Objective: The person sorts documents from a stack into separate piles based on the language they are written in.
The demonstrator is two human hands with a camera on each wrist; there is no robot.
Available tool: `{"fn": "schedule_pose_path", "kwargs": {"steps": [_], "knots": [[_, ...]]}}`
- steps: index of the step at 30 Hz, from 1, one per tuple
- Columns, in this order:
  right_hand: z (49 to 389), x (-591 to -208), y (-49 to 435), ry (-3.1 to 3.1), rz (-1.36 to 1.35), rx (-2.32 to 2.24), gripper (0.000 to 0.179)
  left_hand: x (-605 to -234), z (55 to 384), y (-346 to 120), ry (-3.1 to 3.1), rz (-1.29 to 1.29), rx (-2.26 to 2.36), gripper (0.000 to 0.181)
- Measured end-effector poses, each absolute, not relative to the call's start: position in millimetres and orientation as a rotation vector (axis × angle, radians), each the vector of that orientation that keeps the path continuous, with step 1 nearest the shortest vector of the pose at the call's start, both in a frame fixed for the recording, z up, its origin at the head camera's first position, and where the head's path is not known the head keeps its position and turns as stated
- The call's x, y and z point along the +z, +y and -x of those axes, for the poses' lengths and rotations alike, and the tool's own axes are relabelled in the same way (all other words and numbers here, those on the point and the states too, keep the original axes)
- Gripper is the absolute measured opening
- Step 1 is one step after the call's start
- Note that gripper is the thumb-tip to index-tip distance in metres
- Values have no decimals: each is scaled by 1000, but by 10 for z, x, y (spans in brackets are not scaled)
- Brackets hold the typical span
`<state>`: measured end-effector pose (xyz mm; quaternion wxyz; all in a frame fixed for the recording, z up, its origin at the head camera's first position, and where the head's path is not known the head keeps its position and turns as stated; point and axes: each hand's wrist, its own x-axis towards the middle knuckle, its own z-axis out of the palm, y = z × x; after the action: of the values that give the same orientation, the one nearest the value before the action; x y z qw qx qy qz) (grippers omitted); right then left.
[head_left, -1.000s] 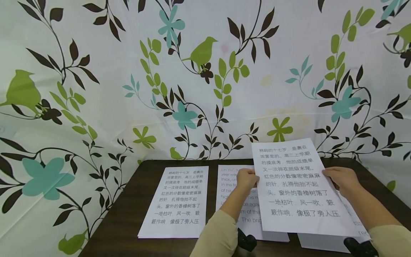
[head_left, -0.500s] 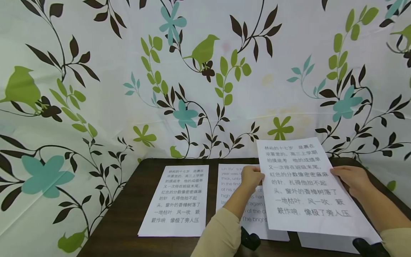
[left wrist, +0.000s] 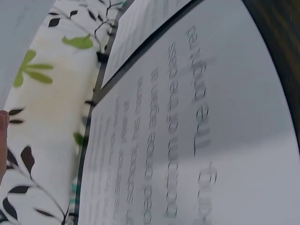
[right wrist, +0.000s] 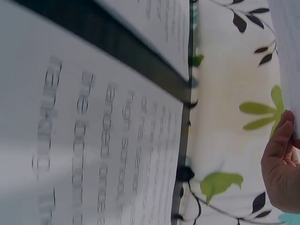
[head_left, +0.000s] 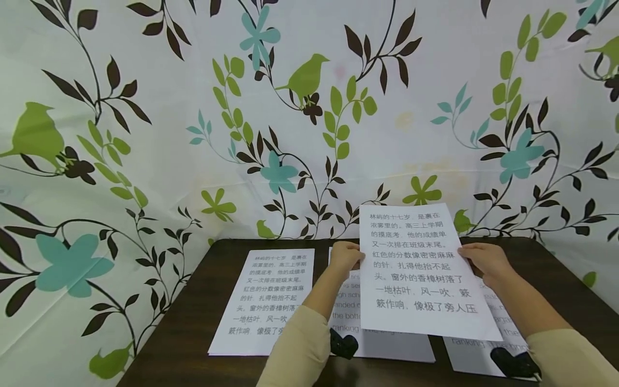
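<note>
A white sheet of paper (head_left: pixel 411 269) printed with large Chinese text is held up, tilted towards me, above the table. My left hand (head_left: pixel 344 258) pinches its left edge, and my right hand (head_left: pixel 486 262) pinches the opposite edge. In the right wrist view, fingers of the right hand (right wrist: pixel 283 168) grip the border of the raised sheet (right wrist: pixel 287 56). Only a sliver of the left hand (left wrist: pixel 3 140) enters the left wrist view. Below the raised sheet lie a middle page (head_left: pixel 387 346) and a right page (head_left: pixel 503 352) with English text, both partly covered by it.
Another Chinese-text sheet (head_left: pixel 273 290) lies at the left on the dark wooden table (head_left: pixel 179 333). Behind the table hangs a white cloth (head_left: pixel 159 123) patterned with leaves, birds and flowers. Black devices (head_left: pixel 344 344) sit at both wrists.
Both hands and the sheet they hold shifted slightly right at first, then moved left and a little up. More of the right English page now shows. The grip looks the same throughout.
</note>
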<state>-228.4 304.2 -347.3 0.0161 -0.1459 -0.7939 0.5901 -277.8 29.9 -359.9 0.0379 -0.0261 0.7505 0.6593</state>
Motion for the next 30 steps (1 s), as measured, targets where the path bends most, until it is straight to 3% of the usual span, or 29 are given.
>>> {"fn": "schedule_pose_path", "kwargs": {"steps": [15,23,30], "knots": [[2458,-3496,2341,-2361,503,1944,37,-3600,2899,-405,2353,50,1981,21],[2623,-3734,2047,-2297,467,2002,32,-3607,2899,-778,2427,58,1896,21],[2535,-3648,1654,-2288,501,2042,30,-3616,2891,-1105,2495,94,1820,24]]}}
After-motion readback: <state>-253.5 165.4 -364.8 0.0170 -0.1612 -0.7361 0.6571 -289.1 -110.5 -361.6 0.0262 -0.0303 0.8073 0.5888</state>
